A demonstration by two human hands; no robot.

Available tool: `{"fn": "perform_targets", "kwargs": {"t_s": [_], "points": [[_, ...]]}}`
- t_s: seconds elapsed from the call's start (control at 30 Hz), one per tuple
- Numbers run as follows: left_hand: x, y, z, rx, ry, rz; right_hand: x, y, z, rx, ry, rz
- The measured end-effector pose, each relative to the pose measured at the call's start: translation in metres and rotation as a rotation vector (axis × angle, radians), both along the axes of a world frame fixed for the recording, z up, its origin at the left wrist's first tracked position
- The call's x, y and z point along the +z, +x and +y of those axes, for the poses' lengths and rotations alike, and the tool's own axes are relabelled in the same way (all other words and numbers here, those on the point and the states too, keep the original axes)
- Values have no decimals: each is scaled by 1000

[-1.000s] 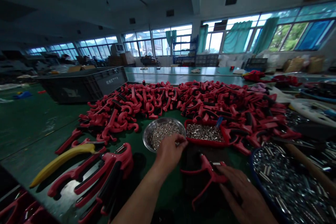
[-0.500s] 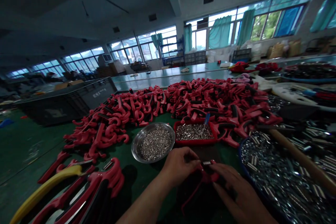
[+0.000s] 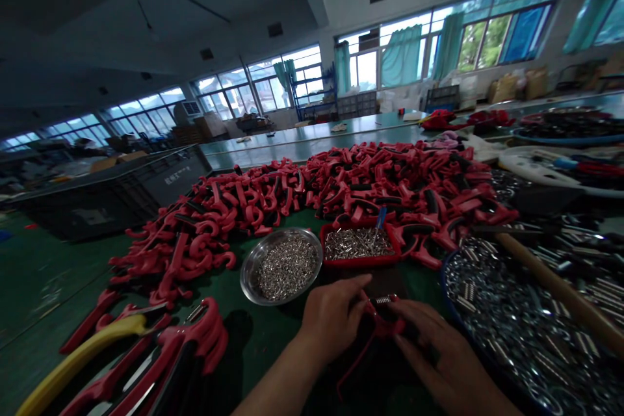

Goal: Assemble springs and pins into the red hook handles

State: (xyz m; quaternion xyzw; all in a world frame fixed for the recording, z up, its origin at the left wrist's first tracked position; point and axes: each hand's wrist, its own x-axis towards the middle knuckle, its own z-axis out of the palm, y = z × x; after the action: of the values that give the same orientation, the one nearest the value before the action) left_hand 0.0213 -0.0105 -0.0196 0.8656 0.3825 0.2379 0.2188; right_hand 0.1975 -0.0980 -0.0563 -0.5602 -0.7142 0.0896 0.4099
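Observation:
In front of me a pair of red pruning shears (image 3: 387,325) lies low over the table, with a bright coil spring (image 3: 383,300) between its handles. My left hand (image 3: 334,312) closes on its left side, fingers bent and partly hidden. From the right, my right hand (image 3: 433,348) grips the other side near the spring, thumb underneath. Shadow hides the lower part of the shears. Just beyond my hands are a steel bowl (image 3: 246,281) of small metal pieces and a red tray (image 3: 363,262) of metal pins.
A heap of red and black handles (image 3: 341,175) spans the table behind the bowl. Several shears (image 3: 170,351), one yellow-handled, lie at the lower left. On the right, a blue-rimmed basin (image 3: 444,286) holds springs and metal parts beside a wooden handle (image 3: 556,279). A dark crate (image 3: 121,195) stands left.
My left hand's index finger has straightened and lifted slightly away from the spring. My right hand stays on the shears. The whole view has shifted a little.

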Motion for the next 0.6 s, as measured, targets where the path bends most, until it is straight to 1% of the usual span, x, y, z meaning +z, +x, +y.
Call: {"fn": "perform_targets", "kwargs": {"t_s": [0.13,0.23,0.43,0.6], "points": [[-1,0,-4,-62,126,89,3,-1,0,16,6,5],[-3,1,-5,-82,215,162,4,-1,0,15,-2,7],[-9,0,-4,-140,360,277,3,1,-1,1,-4,5],[-11,0,-10,-174,485,410,-1,0,-3,7,9,-41]]}}
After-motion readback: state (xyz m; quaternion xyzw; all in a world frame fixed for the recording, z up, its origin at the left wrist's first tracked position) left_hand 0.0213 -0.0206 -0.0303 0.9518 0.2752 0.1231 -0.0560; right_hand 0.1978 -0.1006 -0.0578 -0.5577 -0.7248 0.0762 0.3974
